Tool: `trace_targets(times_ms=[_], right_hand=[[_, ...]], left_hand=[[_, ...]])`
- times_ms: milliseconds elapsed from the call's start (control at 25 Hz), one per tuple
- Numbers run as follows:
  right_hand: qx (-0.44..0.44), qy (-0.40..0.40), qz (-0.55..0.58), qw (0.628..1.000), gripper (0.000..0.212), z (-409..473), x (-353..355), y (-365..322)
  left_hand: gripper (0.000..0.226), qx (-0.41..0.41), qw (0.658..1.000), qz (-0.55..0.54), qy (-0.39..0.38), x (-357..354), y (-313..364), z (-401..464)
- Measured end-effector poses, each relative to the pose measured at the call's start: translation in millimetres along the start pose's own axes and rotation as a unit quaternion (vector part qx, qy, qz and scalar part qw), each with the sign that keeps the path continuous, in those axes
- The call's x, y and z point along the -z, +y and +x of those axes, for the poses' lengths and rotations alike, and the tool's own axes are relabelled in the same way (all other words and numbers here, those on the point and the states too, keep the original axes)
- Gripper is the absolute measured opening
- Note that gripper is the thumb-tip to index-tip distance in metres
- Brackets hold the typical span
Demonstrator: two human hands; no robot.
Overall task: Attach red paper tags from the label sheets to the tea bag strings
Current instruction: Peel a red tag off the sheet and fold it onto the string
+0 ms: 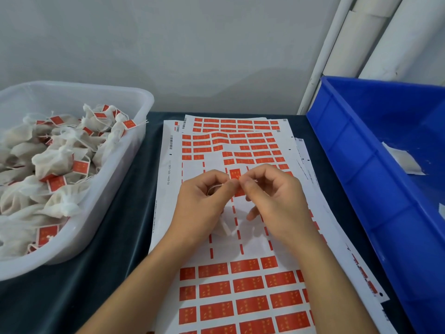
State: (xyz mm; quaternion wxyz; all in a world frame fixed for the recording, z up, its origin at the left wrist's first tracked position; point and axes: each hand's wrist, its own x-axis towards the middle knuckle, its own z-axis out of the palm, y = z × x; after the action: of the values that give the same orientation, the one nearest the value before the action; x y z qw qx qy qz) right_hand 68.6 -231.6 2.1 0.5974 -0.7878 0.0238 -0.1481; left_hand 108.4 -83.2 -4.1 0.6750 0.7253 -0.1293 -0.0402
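My left hand (204, 203) and my right hand (272, 196) meet over the label sheet (168, 208), fingertips nearly touching. Between them stands a red paper tag (235, 174), pinched by my right thumb and forefinger at its lower edge. A thin white string (216, 186) runs from the tag into my left fingers, which pinch it. A white tea bag (224, 227) hangs below my left palm, mostly hidden. Rows of red tags (248, 285) remain on the near and far parts of the sheet; the middle strip is peeled bare.
A translucent white tub (134, 138) at the left holds several tea bags with red tags attached. A blue plastic crate (361, 165) stands at the right with a white bag inside. More label sheets (337, 225) lie stacked underneath. White pipes rise at the back right.
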Motion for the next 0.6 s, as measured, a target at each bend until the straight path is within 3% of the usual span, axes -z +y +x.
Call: trace_targets(times_ms=[240,400,600], right_hand=[[-0.007,0.071,-0.098,0.993,0.008,0.8,-1.0,6.4],[-0.014,0.069,-0.107,0.992,0.008,2.1,0.6,6.3],[-0.023,0.046,-0.074,0.996,0.006,1.1,-0.9,5.7]], left_hand=[[0.016,-0.050,0.990,0.134,0.014,-1.0,-1.4,-1.1],[0.015,-0.069,0.980,0.182,0.034,-1.7,-2.1,-5.2],[0.018,-0.164,0.968,0.183,0.041,-1.7,0.9,-8.1]])
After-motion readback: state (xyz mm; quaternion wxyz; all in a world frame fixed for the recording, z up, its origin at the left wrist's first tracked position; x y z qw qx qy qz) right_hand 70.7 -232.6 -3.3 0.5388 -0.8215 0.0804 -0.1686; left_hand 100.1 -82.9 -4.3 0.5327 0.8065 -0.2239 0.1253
